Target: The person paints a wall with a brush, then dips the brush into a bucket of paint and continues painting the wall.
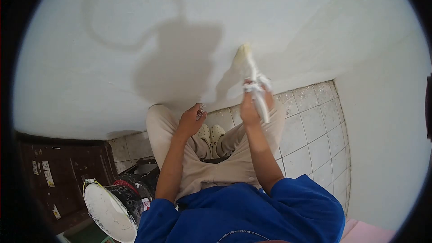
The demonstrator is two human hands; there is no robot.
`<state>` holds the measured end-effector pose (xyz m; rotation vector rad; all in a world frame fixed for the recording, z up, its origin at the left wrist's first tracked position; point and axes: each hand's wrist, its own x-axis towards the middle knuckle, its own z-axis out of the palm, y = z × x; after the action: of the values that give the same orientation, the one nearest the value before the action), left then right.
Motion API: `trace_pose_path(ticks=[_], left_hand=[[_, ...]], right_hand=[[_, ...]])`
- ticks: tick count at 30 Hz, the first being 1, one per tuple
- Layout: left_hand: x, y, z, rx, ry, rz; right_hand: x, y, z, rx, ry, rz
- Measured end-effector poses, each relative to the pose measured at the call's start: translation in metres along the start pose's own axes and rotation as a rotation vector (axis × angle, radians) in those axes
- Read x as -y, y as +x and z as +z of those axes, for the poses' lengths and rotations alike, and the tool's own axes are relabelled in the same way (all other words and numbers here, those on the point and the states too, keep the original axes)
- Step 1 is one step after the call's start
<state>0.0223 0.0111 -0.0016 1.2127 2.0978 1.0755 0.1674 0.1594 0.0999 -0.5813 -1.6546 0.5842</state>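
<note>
My right hand (pixel 255 103) is closed round the pale handle of a paintbrush (pixel 251 69), and white paint smears its fingers. The brush's yellowish bristles point up at the white wall (pixel 288 27) and look to be touching it; the brush and hand are a little blurred. My left hand (pixel 193 119) hovers over my left knee near the wall's foot. Its fingers are curled and spotted with white, and what they hold, if anything, is hidden.
A black bucket (pixel 139 189) and a white paint-filled container (pixel 110 211) stand at my left, near a dark brown door (pixel 63 171). Paint-speckled tiles (pixel 306 130) cover the floor. Another wall (pixel 382 121) rises on the right. Pale clogs (pixel 217 135) are on my feet.
</note>
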Motion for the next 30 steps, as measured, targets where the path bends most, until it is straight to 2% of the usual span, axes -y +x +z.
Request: trace_pose_path(ticks=[2, 5, 8, 9, 11, 14, 17, 19, 22, 25, 28, 30], left_hand=[[0.004, 0.000, 0.002, -0.002, 0.007, -0.001], [0.008, -0.004, 0.000, -0.013, -0.003, -0.020], [0.006, -0.005, -0.003, 0.012, 0.010, -0.023], [0.007, -0.003, -0.004, 0.007, 0.014, -0.009], [0.011, -0.004, 0.001, 0.004, 0.012, 0.006], [0.006, -0.003, 0.001, 0.032, 0.005, -0.014], [0.014, 0.001, 0.007, 0.013, 0.006, 0.022], [0.011, 0.000, 0.005, 0.027, 0.020, 0.005], [0.007, -0.001, 0.001, 0.022, 0.016, 0.005], [0.007, -0.007, 0.003, 0.018, 0.026, -0.014], [0.008, -0.003, 0.003, 0.021, 0.026, -0.014], [0.009, -0.005, 0.006, 0.034, 0.018, -0.012]], right_hand=[[-0.022, -0.031, 0.009, 0.149, -0.203, -0.030], [-0.057, -0.093, 0.012, 0.184, -0.026, 0.314], [-0.055, -0.087, 0.008, 0.147, 0.010, 0.337], [-0.047, -0.066, 0.006, 0.104, 0.062, 0.196], [-0.009, -0.024, -0.006, -0.004, -0.081, 0.147], [0.025, 0.018, -0.007, -0.401, 0.237, 0.050], [0.031, 0.029, 0.000, -0.224, 0.059, 0.007], [-0.013, -0.011, 0.010, 0.062, -0.169, 0.003], [-0.048, -0.073, 0.016, 0.167, -0.077, 0.167], [-0.040, -0.084, 0.009, 0.161, 0.015, 0.391], [-0.027, -0.037, 0.002, 0.043, -0.040, 0.016], [0.015, 0.008, -0.004, -0.089, -0.086, -0.042]])
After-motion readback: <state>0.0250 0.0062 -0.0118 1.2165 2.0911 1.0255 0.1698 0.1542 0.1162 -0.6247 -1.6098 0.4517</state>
